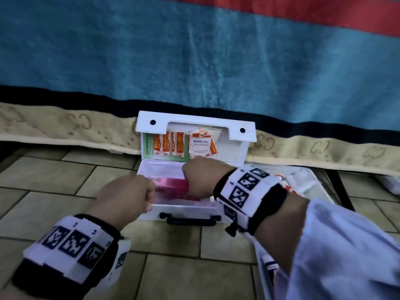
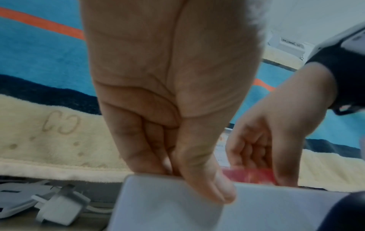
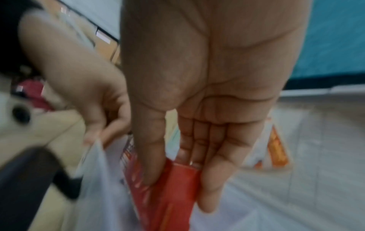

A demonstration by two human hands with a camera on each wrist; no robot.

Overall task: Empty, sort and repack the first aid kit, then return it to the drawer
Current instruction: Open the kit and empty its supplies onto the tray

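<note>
The white first aid kit [image 1: 149,215] lies open on the tiled floor, its lid [image 1: 194,121] upright. Orange plaster packets [image 1: 160,144] and an alcohol pad [image 1: 200,145] sit in the lid pocket. My left hand [image 1: 129,195] pinches the kit's front left wall [image 2: 177,211], thumb outside and fingers inside. My right hand [image 1: 201,176] grips a pink-red box [image 1: 173,187] by its right end, low inside the kit. The wrist views show the same holds: left hand [image 2: 177,156], right hand [image 3: 177,179], red box [image 3: 168,203]. The kit's floor under the box is hidden.
A blue, red and beige blanket [image 1: 194,61] hangs right behind the kit. To the right, a white tray [image 1: 303,180] holds white and orange packets. A white plug and cable [image 2: 61,209] lie on the floor to the kit's left. The kit's black handle [image 1: 190,219] faces me.
</note>
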